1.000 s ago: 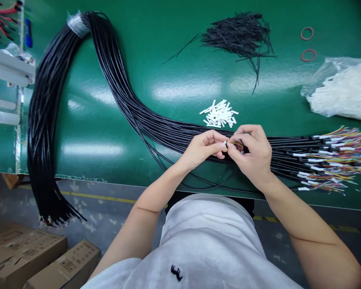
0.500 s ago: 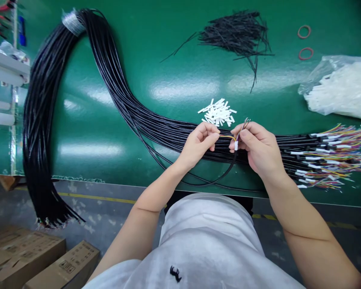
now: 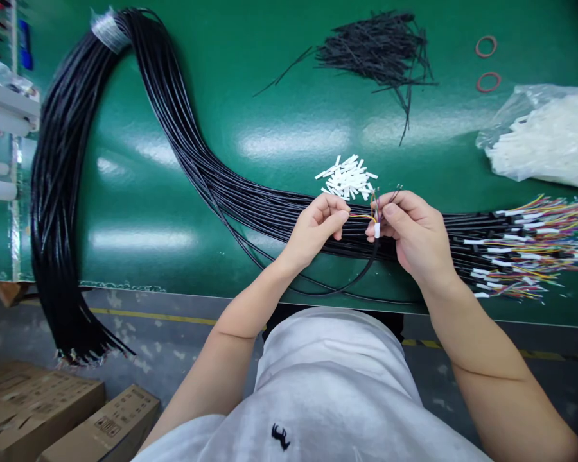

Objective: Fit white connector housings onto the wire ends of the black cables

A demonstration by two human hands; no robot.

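Observation:
Between my hands is the end of a black cable (image 3: 370, 262), with a short white sleeve (image 3: 377, 230) where its thin coloured wires fan out. My left hand (image 3: 324, 224) pinches the yellow and orange wires (image 3: 361, 216), pulled out to the left. My right hand (image 3: 411, 231) is closed on other wires of the same cable, some dark strands poking up past the thumb. Under both hands runs a thick bundle of black cables (image 3: 250, 205); at its right end are many coloured wire ends (image 3: 553, 237) with white sleeves. Just behind my left hand lies a pile of white sleeves (image 3: 349, 178).
Farther back lies a heap of thin black tubes (image 3: 376, 51). Two red rubber bands (image 3: 486, 46) and a clear bag of white pieces (image 3: 544, 138) are at the right. The bundle's left part hangs over the table's front edge. Cardboard boxes (image 3: 106, 417) stand on the floor.
Several wires have spread apart above the white sleeve, some now standing upright between my hands. My left hand keeps its pinch on the yellow and orange wires. The view has shifted slightly.

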